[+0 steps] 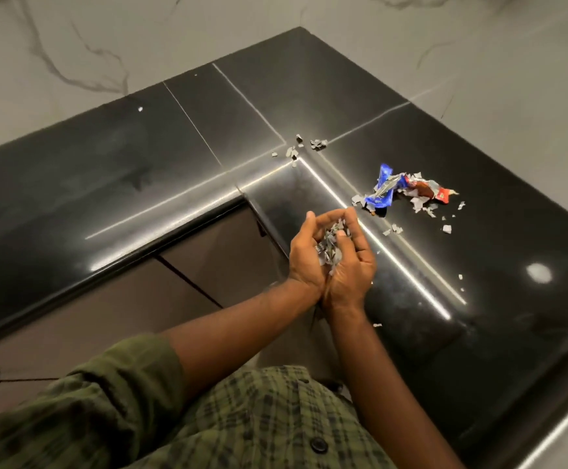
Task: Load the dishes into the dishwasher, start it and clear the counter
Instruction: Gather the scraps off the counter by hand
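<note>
Paper scraps [332, 247]: small torn grey bits, heaped in the cupped palms just off the inner corner of the black surface [174, 157]. They look near weightless, limp and loose, so no real grip point; best carried in a bowl of both palms, edges sealed, moved slowly so nothing sifts through or blows off.

Left hand [306, 255] and right hand [350, 265] sit heel to heel, fingers curled up round the pile, thumbs on top.

More scraps on the surface: a cluster at 12 o'clock from the hands [304, 148], scattered bits at 2–3 o'clock [445, 228], a few at 4–5 o'clock [460, 277].

Crumpled blue/red wrapper [397, 191] at 2 o'clock: looks like light, crinkly foil, probably springy. Pinch it mid-body or sweep it with the scraps around it.

Glossy surface probably means flat bits cling; slide them to the edge rather than picking them off.
</note>
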The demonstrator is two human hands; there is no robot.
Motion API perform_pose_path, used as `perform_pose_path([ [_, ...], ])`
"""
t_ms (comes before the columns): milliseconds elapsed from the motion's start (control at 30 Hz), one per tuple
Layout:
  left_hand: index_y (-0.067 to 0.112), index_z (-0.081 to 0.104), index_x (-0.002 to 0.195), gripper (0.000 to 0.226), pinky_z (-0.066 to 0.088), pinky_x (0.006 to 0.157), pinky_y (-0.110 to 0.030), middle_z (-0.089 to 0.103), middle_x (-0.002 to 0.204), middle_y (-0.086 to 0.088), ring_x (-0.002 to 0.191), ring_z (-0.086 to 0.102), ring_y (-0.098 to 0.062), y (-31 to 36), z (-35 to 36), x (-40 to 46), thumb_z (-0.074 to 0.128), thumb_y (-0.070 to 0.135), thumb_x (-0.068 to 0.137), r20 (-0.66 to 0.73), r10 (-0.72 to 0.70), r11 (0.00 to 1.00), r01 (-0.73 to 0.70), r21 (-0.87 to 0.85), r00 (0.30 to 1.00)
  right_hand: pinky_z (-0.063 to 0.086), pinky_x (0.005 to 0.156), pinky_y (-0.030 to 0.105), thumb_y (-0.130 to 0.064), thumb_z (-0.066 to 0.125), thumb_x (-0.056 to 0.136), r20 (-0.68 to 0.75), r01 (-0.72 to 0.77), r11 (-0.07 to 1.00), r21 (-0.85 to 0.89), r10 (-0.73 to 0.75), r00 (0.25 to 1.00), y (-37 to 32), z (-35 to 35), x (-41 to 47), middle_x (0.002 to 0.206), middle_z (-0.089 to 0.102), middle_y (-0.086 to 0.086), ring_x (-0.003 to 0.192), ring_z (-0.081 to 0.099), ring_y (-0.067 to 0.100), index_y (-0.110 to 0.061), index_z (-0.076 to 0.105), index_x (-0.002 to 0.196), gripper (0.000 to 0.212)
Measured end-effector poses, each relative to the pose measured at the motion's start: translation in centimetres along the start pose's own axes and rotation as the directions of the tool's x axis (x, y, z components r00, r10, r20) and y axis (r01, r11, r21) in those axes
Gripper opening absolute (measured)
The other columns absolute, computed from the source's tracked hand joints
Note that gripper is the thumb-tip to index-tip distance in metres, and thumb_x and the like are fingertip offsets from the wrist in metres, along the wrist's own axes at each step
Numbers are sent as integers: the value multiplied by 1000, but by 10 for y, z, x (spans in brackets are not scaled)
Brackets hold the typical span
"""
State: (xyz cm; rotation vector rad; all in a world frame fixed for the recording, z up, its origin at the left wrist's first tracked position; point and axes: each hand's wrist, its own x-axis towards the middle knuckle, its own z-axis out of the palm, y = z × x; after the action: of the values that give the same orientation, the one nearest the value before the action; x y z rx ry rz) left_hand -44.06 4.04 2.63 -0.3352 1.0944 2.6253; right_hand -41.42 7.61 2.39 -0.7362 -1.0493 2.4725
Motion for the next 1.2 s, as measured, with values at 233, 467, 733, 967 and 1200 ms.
perform_pose_path([
  [233, -1, 73, 112, 53, 44, 116, -44, 70, 127, -23, 122, 66, -33, 50, -51, -33, 36, 37, 111, -19, 54, 986, -56, -157, 998, 46, 112, 57, -4, 58, 96, 96, 34, 979, -203, -15, 995, 30, 43, -58, 140, 66, 9, 131, 61, 30, -13, 69, 134, 41],
  [467, 6, 80, 101, 61, 52, 106, -37, 76, 117, -15, 111, 71, -25, 77, -133, -78, 29, 37, 113, -145, 40, 946, -84, -313, 989, 43, 116, 56, 5, 54, 96, 177, -3, 919, -394, 79, 981, 106, 49, -110, 143, 64, 6, 135, 58, 26, -16, 72, 130, 43],
  [733, 6, 76, 105, 59, 56, 95, -29, 78, 109, -10, 105, 72, -21, 105, -220, -91, 25, 36, 113, -509, 88, 836, -341, -430, 856, 51, 109, 40, 4, 52, 100, 341, -165, 800, -577, 419, 842, 183, 75, -131, 142, 63, 13, 135, 58, 31, -2, 60, 140, 41],
  [967, 0, 67, 130, 59, 36, 122, -48, 65, 139, -21, 136, 57, -35, 66, -313, -142, 26, 39, 113, -768, 83, 743, -553, -377, 635, 52, 106, 32, 6, 53, 101, 300, -219, 531, -818, 720, 625, 248, 56, -183, 138, 67, 0, 129, 63, 13, -5, 65, 136, 39],
  [1200, 0, 61, 139, 60, 28, 126, -52, 61, 144, -21, 139, 55, -36, -4, -397, -153, 28, 43, 113, -880, -119, 690, -600, -406, 459, 55, 103, 32, 6, 51, 102, 125, -259, 291, -921, 851, 511, 337, -3, -191, 135, 69, -3, 126, 65, 16, -13, 70, 130, 39],
])
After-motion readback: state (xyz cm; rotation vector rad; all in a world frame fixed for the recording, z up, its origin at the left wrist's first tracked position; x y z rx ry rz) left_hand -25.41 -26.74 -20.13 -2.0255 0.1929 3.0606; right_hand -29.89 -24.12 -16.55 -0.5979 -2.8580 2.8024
